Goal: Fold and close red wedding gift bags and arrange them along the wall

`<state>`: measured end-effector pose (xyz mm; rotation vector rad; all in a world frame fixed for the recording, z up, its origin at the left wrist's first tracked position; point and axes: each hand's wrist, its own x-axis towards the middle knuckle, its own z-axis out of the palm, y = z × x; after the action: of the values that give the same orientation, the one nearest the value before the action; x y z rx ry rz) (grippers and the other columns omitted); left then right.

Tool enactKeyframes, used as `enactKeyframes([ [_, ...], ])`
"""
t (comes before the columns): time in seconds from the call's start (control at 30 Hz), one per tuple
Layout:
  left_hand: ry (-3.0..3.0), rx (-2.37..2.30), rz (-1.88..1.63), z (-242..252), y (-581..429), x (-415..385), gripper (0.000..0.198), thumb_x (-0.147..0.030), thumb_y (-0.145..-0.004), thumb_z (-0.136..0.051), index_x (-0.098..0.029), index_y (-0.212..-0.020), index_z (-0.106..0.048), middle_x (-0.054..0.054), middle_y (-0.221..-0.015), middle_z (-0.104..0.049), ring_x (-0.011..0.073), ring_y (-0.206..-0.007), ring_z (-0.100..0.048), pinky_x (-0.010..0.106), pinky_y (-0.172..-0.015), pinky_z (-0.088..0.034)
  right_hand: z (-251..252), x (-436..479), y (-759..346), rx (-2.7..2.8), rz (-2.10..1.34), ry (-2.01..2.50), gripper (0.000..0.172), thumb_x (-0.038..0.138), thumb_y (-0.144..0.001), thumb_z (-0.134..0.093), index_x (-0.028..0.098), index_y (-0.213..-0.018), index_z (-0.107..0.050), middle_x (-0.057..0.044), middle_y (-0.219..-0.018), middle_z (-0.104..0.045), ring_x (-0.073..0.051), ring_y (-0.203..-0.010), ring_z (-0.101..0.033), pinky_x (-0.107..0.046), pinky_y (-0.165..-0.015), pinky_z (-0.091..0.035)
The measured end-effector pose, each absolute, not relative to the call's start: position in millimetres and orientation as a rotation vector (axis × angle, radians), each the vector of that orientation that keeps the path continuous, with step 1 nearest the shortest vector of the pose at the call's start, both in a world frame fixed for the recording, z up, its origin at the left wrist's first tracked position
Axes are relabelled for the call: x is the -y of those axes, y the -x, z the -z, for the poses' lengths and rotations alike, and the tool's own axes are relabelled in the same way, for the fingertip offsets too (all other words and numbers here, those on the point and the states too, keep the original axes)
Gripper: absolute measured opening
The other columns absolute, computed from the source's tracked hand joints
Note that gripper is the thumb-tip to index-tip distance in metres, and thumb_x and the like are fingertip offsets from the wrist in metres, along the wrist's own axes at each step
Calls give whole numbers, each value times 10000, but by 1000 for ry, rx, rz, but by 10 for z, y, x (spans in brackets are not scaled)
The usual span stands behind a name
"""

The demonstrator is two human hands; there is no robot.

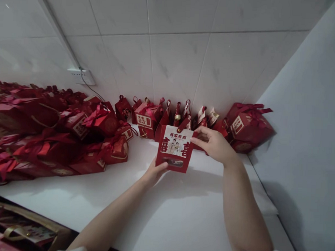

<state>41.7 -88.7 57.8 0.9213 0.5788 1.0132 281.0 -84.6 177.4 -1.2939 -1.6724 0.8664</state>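
I hold a small red gift box (174, 148) with a white printed panel and a little window, upright above the white counter (180, 222). My left hand (154, 172) grips its lower left corner from below. My right hand (213, 143) pinches its upper right edge near the red tab. Behind the box, a row of similar red gift boxes (168, 116) with ribbons stands against the tiled wall.
A large heap of red ribboned boxes (50, 131) covers the counter's left side. More red boxes (247, 127) sit in the right corner by a grey side wall. A wall socket with a cable (83, 77) is at upper left. Bags (21, 230) lie below the counter's front edge.
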Motion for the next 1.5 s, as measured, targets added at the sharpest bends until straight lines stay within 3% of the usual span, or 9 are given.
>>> enactKeyframes([
  [0.13, -1056, -627, -1067, -629, -203, 723, 597, -650, -913, -451, -254, -1351, -538, 120, -1382, -593, 316, -1194, -612, 416, -882, -544, -1842, 943, -2796, 1767, -758, 1326, 146, 348, -842, -674, 222, -863, -604, -20, -903, -752, -204, -833, -711, -336, -780, -541],
  [0.3, -1281, -694, -976, -706, 81, 588, 699, -582, -695, -777, -244, -1285, -613, 127, -1378, -591, 332, -1180, -601, 404, -895, -534, -1894, 1050, -2714, 1863, -658, 1351, 96, 290, -834, -656, 222, -809, -592, -19, -835, -744, -198, -788, -713, -307, -725, -531],
  [0.5, -1507, -946, -990, -1107, 475, 658, 365, -397, -781, -757, -178, -1071, -736, 111, -1155, -709, 268, -1118, -622, 350, -956, -491, -1977, 1247, -2506, 2218, -776, 1246, 89, 268, -874, -588, 219, -800, -593, 3, -755, -710, -153, -677, -651, -253, -613, -444],
  [0.67, -1592, -1740, -2129, -1420, 1089, 868, 349, -436, -925, -560, -117, -1024, -661, 82, -977, -703, 212, -882, -665, 366, -816, -545, -2001, 1473, -2290, 2642, -824, 1123, 105, 215, -873, -555, 210, -777, -597, -1, -707, -683, -140, -602, -572, -259, -554, -350],
  [0.77, -1397, -2092, -2462, -1492, 1557, 992, 485, -424, -892, -611, -97, -1235, -511, 128, -1293, -574, 312, -1183, -554, 523, -1014, -450, -1991, 1553, -2231, 2757, -839, 1160, 80, 265, -865, -608, 207, -824, -644, -37, -796, -725, -196, -725, -644, -278, -594, -377],
  [0.93, -1381, -2609, -2005, -1434, 2231, 1020, 1064, -522, -560, -887, -146, -1410, -370, 122, -1517, -404, 447, -1415, -300, 617, -1174, -228, -2044, 1488, -2288, 2678, -950, 1151, 422, 603, -811, -674, 237, -1021, -686, -57, -1007, -742, -251, -910, -674, -304, -677, -467],
  [1.07, -1299, -2706, -1624, -1355, 2453, 948, 1342, -478, -492, -933, -171, -1546, -161, 177, -1565, -320, 407, -1414, -345, 604, -1169, -275, -2091, 1415, -2432, 2500, -975, 1113, 364, 559, -917, -565, 253, -1086, -665, -43, -1122, -719, -213, -979, -676, -297, -777, -518],
  [1.37, -1725, -2594, -2192, -1647, 1471, 1145, 1062, -402, -600, -878, -177, -1480, -327, 125, -1464, -432, 345, -1351, -439, 495, -1162, -360, -2059, 1248, -2540, 2202, -1001, 1186, 312, 509, -923, -580, 245, -1069, -657, -55, -1087, -726, -197, -936, -695, -315, -825, -548],
  [1.5, -1952, -2289, -1900, -1578, 662, 961, 964, -441, -638, -830, -133, -1440, -394, 167, -1349, -491, 332, -1307, -475, 472, -1117, -408, -1769, 951, -2178, 1993, -1150, 1060, 544, 525, -911, -591, 262, -1371, -463, -110, -1332, -623, -216, -1050, -676, -366, -889, -550],
])
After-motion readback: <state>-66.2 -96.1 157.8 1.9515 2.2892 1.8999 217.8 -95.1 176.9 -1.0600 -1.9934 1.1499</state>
